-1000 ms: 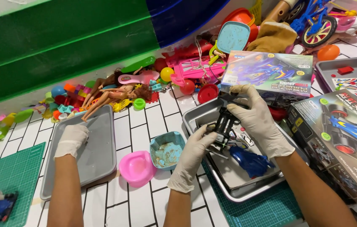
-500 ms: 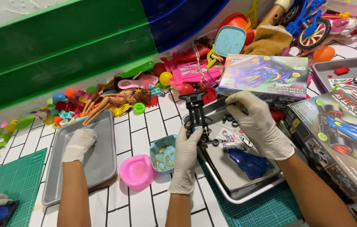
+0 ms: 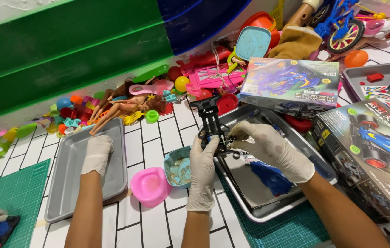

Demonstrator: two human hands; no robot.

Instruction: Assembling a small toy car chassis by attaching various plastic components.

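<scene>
Both my gloved hands hold a black toy car chassis [image 3: 211,121] over the left edge of a metal tray [image 3: 268,209]. My left hand [image 3: 204,160] grips the chassis from below, at its near end. My right hand [image 3: 268,147] pinches its right side, by a small wheel. The chassis points away from me. A blue car body [image 3: 268,177] lies in the tray under my right hand.
Another person's gloved hand [image 3: 96,154] rests in a grey tray [image 3: 66,183] at the left. A pink potty toy [image 3: 149,186] and a teal bowl [image 3: 179,170] sit between the trays. Two toy car boxes [image 3: 291,82] [image 3: 369,151] lie at the right. Dolls [image 3: 117,108] and small toys line the wall.
My hands have carried the chassis left, from over the middle of the metal tray to its left edge. The other person's hand stays in the grey tray.
</scene>
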